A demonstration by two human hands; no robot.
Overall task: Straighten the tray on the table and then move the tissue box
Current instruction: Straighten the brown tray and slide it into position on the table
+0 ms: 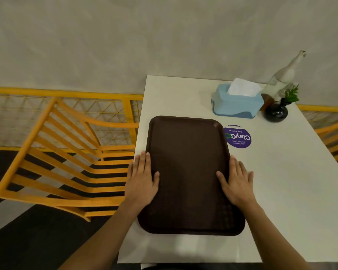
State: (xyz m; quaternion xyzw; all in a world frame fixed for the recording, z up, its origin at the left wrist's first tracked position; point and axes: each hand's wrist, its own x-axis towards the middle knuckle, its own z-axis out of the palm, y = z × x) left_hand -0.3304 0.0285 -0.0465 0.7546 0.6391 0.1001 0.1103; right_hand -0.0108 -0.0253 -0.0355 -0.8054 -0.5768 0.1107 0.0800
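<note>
A dark brown rectangular tray (187, 152) lies flat on the white table (281, 182), its long sides running away from me along the table's left side. My left hand (141, 179) rests flat over the tray's left rim, thumb on the tray's surface. My right hand (236, 182) lies the same way over the right rim. A light blue tissue box (236, 103) with white tissue sticking out of its top stands beyond the tray, at the far right of the table.
A round purple sticker (238, 137) is on the table just right of the tray. A small black vase with green leaves (277, 112) and a pale figurine (283, 78) stand right of the tissue box. An orange slatted chair (66, 156) is left of the table.
</note>
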